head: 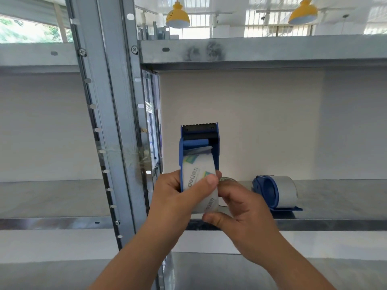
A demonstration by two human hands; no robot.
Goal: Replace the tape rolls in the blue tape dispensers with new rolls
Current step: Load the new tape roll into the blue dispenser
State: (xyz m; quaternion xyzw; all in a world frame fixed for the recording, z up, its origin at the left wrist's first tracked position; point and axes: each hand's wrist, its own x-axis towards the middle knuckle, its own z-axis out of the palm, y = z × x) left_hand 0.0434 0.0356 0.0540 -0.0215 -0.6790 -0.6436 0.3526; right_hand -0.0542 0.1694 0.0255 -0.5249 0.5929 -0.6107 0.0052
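Gripping the blue dispenser (199,147), both hands' fingers (211,181) pinch its tape roll (199,170).

Blue dispenser (200,141): matt moulded plastic, with a black serrated blade strip, material unclear. Tape roll (199,170) in it: clear glossy film, printed label showing through. Second dispenser (266,190) lying on shelf (335,197): same blue plastic, its roll (288,190) looks dull grey-white. Shelf and upright post (109,101): galvanised-looking sheet metal, dull grey sheen, smudged. Back panel (251,122): flat matt white. Lamp shades (178,16): smooth yellow, slightly glossy.
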